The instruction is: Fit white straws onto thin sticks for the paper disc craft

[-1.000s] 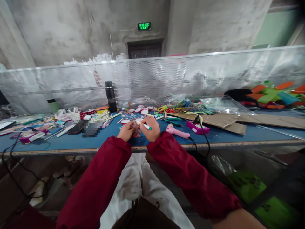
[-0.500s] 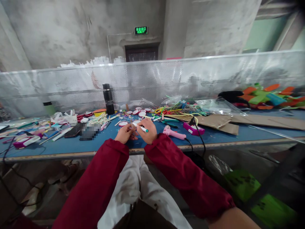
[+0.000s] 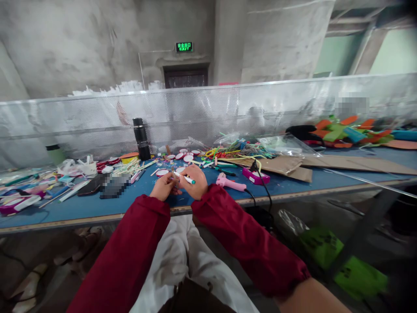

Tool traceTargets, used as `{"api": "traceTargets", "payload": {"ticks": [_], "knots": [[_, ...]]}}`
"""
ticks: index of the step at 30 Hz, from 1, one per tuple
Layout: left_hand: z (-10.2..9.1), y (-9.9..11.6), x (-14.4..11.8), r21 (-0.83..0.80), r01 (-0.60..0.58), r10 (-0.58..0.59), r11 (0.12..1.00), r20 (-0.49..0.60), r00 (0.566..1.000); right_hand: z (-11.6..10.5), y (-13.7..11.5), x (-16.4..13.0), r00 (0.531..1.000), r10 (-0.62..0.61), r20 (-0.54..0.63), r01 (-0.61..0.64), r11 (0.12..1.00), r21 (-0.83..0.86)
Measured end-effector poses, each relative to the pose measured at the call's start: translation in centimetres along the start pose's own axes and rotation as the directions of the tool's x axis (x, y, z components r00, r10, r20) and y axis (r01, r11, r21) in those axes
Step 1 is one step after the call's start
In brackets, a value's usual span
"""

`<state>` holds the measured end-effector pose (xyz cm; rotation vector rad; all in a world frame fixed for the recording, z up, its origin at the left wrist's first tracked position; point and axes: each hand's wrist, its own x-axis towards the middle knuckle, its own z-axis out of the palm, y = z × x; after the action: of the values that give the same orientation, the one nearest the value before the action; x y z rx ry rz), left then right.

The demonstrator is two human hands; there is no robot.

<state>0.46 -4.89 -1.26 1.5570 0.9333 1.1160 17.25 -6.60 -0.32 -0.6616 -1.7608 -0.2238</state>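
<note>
My right hand is closed round a white marker pen with a green end, tip pointing toward my left hand. Just to its left, the fingers of my left hand are pinched together on something small, mostly covered by the fingers. Both hands are close together over the blue table near its front edge. Round white discs with red rims lie right behind my hands. A pink glue gun rests to the right of my right hand.
A black bottle stands behind, against the perforated metal screen. Dark phones, sticks and pens clutter the left. Coloured pipe cleaners, a purple power strip with a black cable, and cardboard strips lie rightward.
The whole view has shifted, so the table contents sit further left in the picture. My hands keep nearly the same pose, with the marker pen still in my right hand.
</note>
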Motion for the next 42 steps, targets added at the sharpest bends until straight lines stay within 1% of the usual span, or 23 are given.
{"api": "traceTargets", "payload": {"ticks": [5,9,16,21,26,32,35,38,42], "knots": [[-0.06,0.11,-0.22,-0.003,-0.015,0.015,1.0,0.0,1.0,-0.06,-0.14,-0.06,1.0,0.027,0.0,-0.027,1.0,-0.014],[-0.1,-0.04,-0.14,0.007,-0.02,0.02,1.0,0.008,1.0,-0.06,-0.04,-0.12,1.0,0.004,0.009,-0.003,1.0,-0.022],[-0.1,-0.24,0.05,-0.009,-0.022,0.022,1.0,0.009,1.0,0.15,0.38,-0.22,0.999,-0.007,-0.038,0.007,1.0,-0.022],[-0.05,-0.23,0.05,-0.03,-0.02,0.02,0.999,0.007,1.0,0.21,0.38,-0.35,0.999,-0.007,-0.034,0.007,1.0,-0.009],[-0.19,-0.12,0.1,-0.012,-0.012,0.012,1.0,0.024,1.0,0.25,0.3,-0.36,0.998,-0.049,-0.034,0.049,0.999,-0.004],[-0.21,-0.22,0.17,-0.011,-0.014,0.014,1.0,-0.004,1.0,0.25,0.35,-0.29,0.996,-0.053,-0.073,0.051,0.998,-0.021],[-0.13,-0.25,0.18,-0.012,-0.002,0.002,1.0,-0.011,1.0,0.14,0.23,-0.31,0.997,-0.062,-0.05,0.061,0.998,-0.02],[-0.09,-0.18,0.13,-0.011,0.002,-0.002,1.0,-0.01,1.0,0.09,0.16,-0.31,0.999,-0.043,-0.008,0.043,0.999,-0.021],[-0.09,-0.01,0.03,-0.023,-0.015,0.015,1.0,-0.026,1.0,0.13,0.16,-0.23,0.999,0.004,-0.032,-0.006,0.999,-0.039]]}}
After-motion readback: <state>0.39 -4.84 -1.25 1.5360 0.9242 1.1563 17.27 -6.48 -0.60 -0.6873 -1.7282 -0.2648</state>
